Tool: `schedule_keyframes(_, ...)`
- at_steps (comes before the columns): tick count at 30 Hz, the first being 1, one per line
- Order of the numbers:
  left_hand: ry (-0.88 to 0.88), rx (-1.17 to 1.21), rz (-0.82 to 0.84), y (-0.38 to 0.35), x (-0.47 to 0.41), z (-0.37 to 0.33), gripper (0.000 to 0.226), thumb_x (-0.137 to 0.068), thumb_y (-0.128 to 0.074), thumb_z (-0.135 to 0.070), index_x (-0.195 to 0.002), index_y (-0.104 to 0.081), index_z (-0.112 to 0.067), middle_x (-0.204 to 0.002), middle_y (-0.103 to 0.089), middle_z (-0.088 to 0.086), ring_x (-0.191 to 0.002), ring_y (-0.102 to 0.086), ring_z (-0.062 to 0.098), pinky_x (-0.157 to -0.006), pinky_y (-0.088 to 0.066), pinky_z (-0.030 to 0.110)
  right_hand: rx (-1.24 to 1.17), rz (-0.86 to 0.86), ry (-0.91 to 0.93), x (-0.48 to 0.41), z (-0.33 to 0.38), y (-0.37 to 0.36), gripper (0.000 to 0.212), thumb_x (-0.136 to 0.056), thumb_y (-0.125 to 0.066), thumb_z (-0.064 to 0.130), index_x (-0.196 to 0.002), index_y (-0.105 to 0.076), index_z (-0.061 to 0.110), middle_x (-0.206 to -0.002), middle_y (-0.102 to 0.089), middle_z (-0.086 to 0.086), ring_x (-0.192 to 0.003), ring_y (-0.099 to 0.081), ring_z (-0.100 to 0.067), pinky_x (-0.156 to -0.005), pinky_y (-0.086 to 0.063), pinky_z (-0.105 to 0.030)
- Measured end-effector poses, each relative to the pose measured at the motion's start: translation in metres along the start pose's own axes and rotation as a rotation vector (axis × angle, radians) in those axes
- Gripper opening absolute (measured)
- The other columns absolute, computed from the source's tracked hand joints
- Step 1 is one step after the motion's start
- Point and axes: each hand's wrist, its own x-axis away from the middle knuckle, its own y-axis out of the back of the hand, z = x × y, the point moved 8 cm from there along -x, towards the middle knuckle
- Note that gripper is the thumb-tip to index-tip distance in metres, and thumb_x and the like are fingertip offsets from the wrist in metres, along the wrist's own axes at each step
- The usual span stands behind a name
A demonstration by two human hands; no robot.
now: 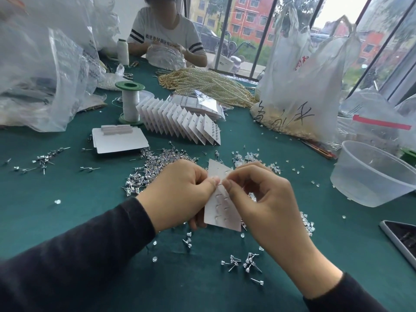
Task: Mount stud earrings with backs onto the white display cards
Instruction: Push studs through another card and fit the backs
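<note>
Right hand (263, 199) fingertips (229, 184) are pinched shut on a tiny piece at the card (221, 212); stud or back can't be told. The card is gripped by the left hand (180, 194) and held tilted above the table (90, 210), between the 2 hands. If the pinch slips, the piece probably gets lost among the loose studs (157, 161). Pushed too hard, the card likely gets creased.

Head-worn view (wide-angle), facing forward and down, close over green table (45, 194)
</note>
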Motion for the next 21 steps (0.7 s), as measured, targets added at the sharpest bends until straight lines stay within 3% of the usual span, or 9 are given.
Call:
schedule_keyframes(5, -0.001, -0.029, 0.004, -0.001, 0.0, 0.0, 0.038, -0.091, -0.05, -0.018, -0.061, -0.056, 0.004, -0.042, -0.058, 0.009, -0.028, -0.05, 0.014, -0.031, -0.033, 0.014, -0.014, -0.004, -0.049, 0.003, -0.007, -0.003, 0.014, -0.079, -0.068, 0.004, -0.07, -0.065, 0.014, -0.071, -0.062, 0.002, -0.067, -0.058, -0.011, -0.063, -0.044, -0.019)
schedule_keyframes(12, -0.021, -0.049, -0.019, 0.0, 0.001, -0.001, 0.041, -0.091, -0.05, -0.019, -0.051, -0.051, -0.01, -0.037, -0.055, 0.004, -0.028, -0.05, 0.016, -0.03, -0.034, 0.015, 0.029, -0.037, 0.002, 0.006, -0.004, -0.005, 0.016, -0.078, -0.068, 0.001, -0.07, -0.064, 0.015, -0.071, -0.06, 0.005, -0.067, -0.056, -0.012, -0.063, -0.043, -0.017)
schedule_keyframes(21, -0.094, -0.035, -0.022, 0.001, 0.004, -0.01, 0.041, -0.091, -0.048, -0.017, -0.054, -0.051, -0.002, -0.035, -0.053, 0.004, -0.025, -0.046, 0.015, -0.029, -0.033, 0.017, 0.152, -0.101, 0.156, 0.008, 0.012, -0.003, 0.01, -0.075, -0.069, 0.0, -0.072, -0.067, 0.01, -0.074, -0.063, 0.002, -0.068, -0.056, -0.006, -0.064, -0.042, -0.01)
